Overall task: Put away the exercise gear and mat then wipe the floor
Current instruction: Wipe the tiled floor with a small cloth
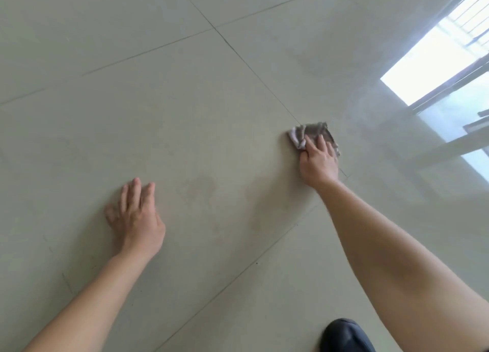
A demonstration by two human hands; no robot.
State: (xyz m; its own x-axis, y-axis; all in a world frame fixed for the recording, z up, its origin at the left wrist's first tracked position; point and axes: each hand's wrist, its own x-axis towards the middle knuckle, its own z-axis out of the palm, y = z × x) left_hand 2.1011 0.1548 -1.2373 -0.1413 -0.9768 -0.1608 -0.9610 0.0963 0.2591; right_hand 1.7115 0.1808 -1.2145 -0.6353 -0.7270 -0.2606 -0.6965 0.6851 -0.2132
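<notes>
Dark shoe (346, 335) at 5 o'clock. At 8 o'clock the left hand (136, 216) lies flat on the tiled floor (211, 100), fingers straight. At 3 o'clock the right hand (318, 162) presses a grey cloth (316, 131) down, fingers flat

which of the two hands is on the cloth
The right hand, pressing the grey cloth to the floor; the left hand lies flat on bare tile.

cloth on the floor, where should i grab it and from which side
Probably the bunched pale edge on the left of the cloth, pinched from above. The rest lies flat on the floor under the right hand; that raised fold gives something to pinch.
</notes>
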